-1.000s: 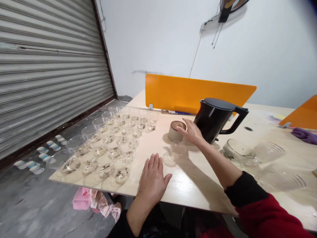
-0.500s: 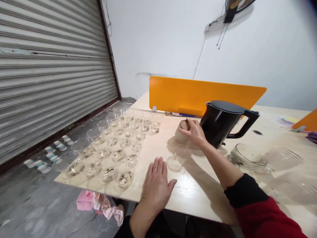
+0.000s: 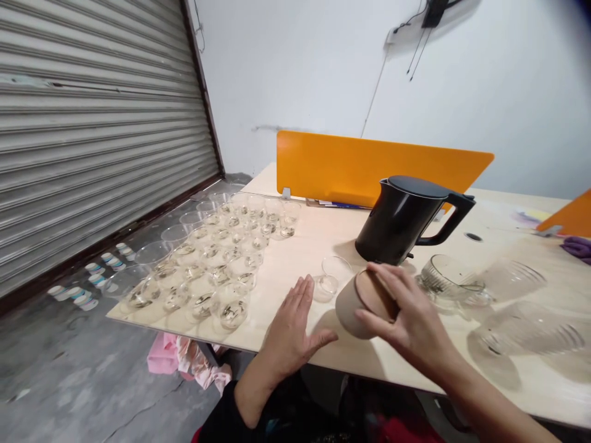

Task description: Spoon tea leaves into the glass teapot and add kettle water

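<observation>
Right hand [image 3: 410,323] closed around beige tub [image 3: 357,304], tilted, lifted off tabletop [image 3: 323,237] for carrying. Left hand [image 3: 290,329] open, flat on tabletop, holding nothing, just beside small clear cup [image 3: 336,271]. Black kettle [image 3: 401,218] stands behind.

- My right hand [image 3: 410,320] has carried the beige cup [image 3: 357,304] from beside the kettle [image 3: 401,218] toward the lower centre of frame.
- The cup now tilts, lifted.

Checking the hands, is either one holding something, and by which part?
The right hand grips the beige cup around its rim. The left hand holds nothing.
</observation>
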A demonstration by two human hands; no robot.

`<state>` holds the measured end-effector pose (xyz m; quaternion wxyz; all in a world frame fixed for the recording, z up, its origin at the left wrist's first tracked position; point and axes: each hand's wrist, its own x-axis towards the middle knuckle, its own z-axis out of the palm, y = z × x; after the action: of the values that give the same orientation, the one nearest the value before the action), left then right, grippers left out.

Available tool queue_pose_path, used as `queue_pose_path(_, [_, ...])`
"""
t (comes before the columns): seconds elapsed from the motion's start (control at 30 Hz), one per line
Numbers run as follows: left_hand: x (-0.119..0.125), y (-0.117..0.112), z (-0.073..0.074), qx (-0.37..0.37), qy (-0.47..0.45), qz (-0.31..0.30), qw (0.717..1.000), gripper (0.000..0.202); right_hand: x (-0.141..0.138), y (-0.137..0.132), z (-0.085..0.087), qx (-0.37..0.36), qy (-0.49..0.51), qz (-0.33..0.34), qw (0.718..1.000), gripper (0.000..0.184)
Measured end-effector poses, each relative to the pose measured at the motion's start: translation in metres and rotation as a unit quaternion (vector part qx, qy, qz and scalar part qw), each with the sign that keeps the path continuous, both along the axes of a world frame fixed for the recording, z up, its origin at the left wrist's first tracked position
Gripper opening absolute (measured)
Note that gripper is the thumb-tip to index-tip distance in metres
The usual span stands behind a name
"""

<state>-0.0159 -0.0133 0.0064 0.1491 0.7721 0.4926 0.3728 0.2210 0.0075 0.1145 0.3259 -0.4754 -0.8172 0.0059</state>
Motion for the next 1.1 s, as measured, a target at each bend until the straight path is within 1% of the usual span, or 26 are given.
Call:
queue_pose_path(0.07, [0.001, -0.003, 0.004, -0.037, -0.043, -0.037, 0.998, 0.108, -0.010, -0.004, -0.022, -0.039, -0.010, 0.016, 0.999, 0.071])
queue_pose_path(0.13, [0.004, -0.004, 0.006, -0.074, -0.075, -0.054, 0.993, 0.118, -0.019, -0.004, -0.037, -0.049, -0.016, 0.028, 0.998, 0.074])
queue_pose_path(0.17, [0.005, -0.004, 0.007, -0.089, -0.087, -0.057, 0.991, 0.121, -0.023, -0.004, -0.042, -0.043, -0.019, 0.031, 0.998, 0.074])
queue_pose_path(0.23, [0.008, -0.003, 0.009, -0.105, -0.111, -0.057, 0.987, 0.124, -0.030, -0.004, -0.046, -0.028, -0.027, 0.027, 0.999, 0.075])
queue_pose_path(0.33, [0.014, 0.000, 0.011, -0.118, -0.154, -0.065, 0.979, 0.123, -0.035, -0.005, -0.043, -0.019, -0.050, 0.013, 0.998, 0.077])
queue_pose_path(0.4, [0.020, 0.001, 0.012, -0.123, -0.187, -0.075, 0.972, 0.119, -0.037, -0.006, -0.040, -0.012, -0.062, 0.018, 0.998, 0.080])
queue_pose_path(0.47, [0.025, 0.002, 0.011, -0.122, -0.210, -0.076, 0.967, 0.116, -0.038, -0.006, -0.040, 0.002, -0.061, 0.027, 0.998, 0.081])
queue_pose_path(0.53, [0.029, 0.003, 0.008, -0.116, -0.222, -0.065, 0.966, 0.111, -0.039, -0.005, -0.042, 0.018, -0.049, 0.029, 0.998, 0.079])
queue_pose_path(0.67, [0.032, 0.005, 0.003, -0.100, -0.218, -0.047, 0.970, 0.101, -0.041, -0.004, -0.049, 0.033, -0.017, 0.036, 0.999, 0.072])
queue_pose_path(0.8, [0.032, 0.005, 0.004, -0.084, -0.195, -0.042, 0.976, 0.099, -0.043, -0.006, -0.051, 0.018, 0.020, 0.042, 0.999, 0.069])
queue_pose_path(0.9, [0.032, 0.003, 0.005, -0.086, -0.192, -0.032, 0.977, 0.099, -0.045, -0.006, -0.045, -0.020, 0.070, 0.034, 0.997, 0.063])
queue_pose_path(1.0, [0.031, 0.001, 0.008, -0.109, -0.192, -0.021, 0.975, 0.102, -0.043, -0.005, -0.033, -0.058, 0.141, 0.029, 0.988, 0.053])
queue_pose_path(1.03, [0.030, 0.001, 0.009, -0.117, -0.191, -0.021, 0.974, 0.103, -0.039, -0.004, -0.029, -0.058, 0.161, 0.026, 0.985, 0.052])
queue_pose_path(1.1, [0.029, 0.000, 0.009, -0.119, -0.188, -0.021, 0.975, 0.105, -0.027, -0.002, -0.023, -0.031, 0.185, 0.005, 0.982, 0.054])
